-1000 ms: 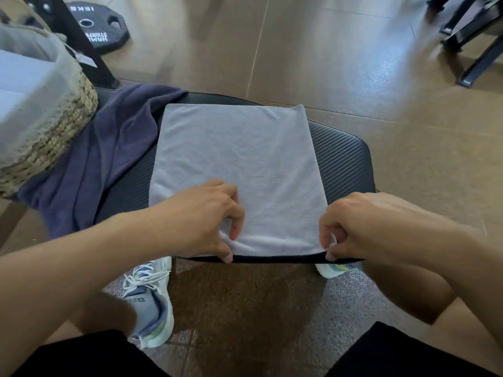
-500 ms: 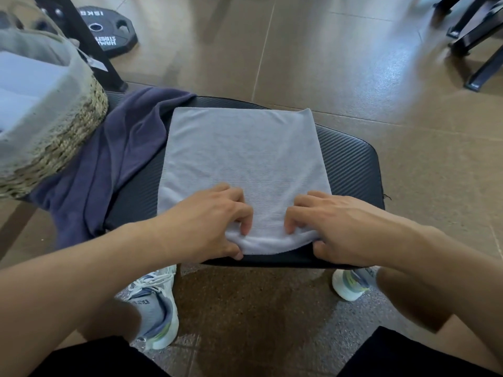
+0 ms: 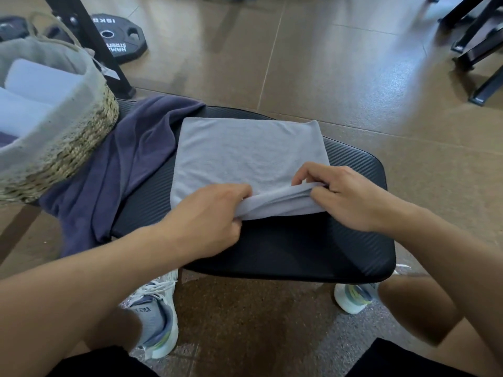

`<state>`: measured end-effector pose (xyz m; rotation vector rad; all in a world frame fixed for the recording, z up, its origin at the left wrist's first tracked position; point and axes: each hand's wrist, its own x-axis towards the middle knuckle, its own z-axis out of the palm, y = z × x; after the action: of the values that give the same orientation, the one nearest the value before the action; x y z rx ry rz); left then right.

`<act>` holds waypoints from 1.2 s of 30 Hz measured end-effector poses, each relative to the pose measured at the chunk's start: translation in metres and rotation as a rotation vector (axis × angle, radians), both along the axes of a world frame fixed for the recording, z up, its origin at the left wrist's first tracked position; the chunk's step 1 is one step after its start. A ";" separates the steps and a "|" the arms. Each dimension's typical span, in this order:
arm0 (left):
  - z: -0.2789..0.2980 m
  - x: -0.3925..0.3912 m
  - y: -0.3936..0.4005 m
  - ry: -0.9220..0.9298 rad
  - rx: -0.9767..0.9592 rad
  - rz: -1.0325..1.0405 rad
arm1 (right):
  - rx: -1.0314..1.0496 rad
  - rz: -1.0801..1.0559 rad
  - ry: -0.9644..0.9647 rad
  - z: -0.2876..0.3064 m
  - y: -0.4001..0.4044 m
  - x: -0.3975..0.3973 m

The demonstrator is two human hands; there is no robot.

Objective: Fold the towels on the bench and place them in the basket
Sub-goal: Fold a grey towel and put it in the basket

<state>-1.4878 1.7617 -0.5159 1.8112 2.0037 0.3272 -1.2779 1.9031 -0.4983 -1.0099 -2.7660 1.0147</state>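
left grip (image 3: 215,216) pinched, right grip (image 3: 345,194) pinched

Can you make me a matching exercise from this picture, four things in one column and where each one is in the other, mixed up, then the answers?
Things:
1. grey towel
2. dark blue towel
3. basket
4. weight plate

Places:
A. flat on the floor behind the bench
B. at the left end of the bench, folded towels inside
C. near edge pinched by the left hand and right hand
D. unfolded, draped over the bench's left side beside the basket

Pairs: 1-C, 2-D, 3-B, 4-A
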 end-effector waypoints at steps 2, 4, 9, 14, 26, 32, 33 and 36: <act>0.005 -0.017 0.005 -0.015 -0.036 0.050 | 0.009 0.036 -0.023 0.003 0.004 0.001; 0.011 -0.037 0.009 -0.048 -0.075 0.077 | 0.047 0.046 -0.044 0.003 0.008 0.003; 0.020 -0.078 0.015 -0.090 -0.170 0.057 | 0.068 -0.023 -0.011 0.002 0.021 0.008; 0.013 -0.102 0.022 -0.301 -0.069 0.154 | 0.054 -0.210 0.111 -0.001 0.030 0.011; 0.032 -0.103 0.023 -0.838 0.098 0.366 | -0.278 -0.529 0.426 0.012 0.039 0.007; 0.034 -0.099 0.024 -0.917 0.070 0.333 | -0.266 -0.537 0.415 0.012 0.044 0.011; 0.035 -0.098 0.023 -0.887 0.061 0.316 | -0.240 -0.533 0.401 0.011 0.045 0.012; 0.035 -0.096 0.022 -0.867 0.061 0.290 | -0.160 -0.519 0.354 0.009 0.047 0.015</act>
<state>-1.5835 1.7837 -0.4812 1.0871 1.5958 1.0579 -1.2626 1.9506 -0.4889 -1.3184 -2.0169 1.1912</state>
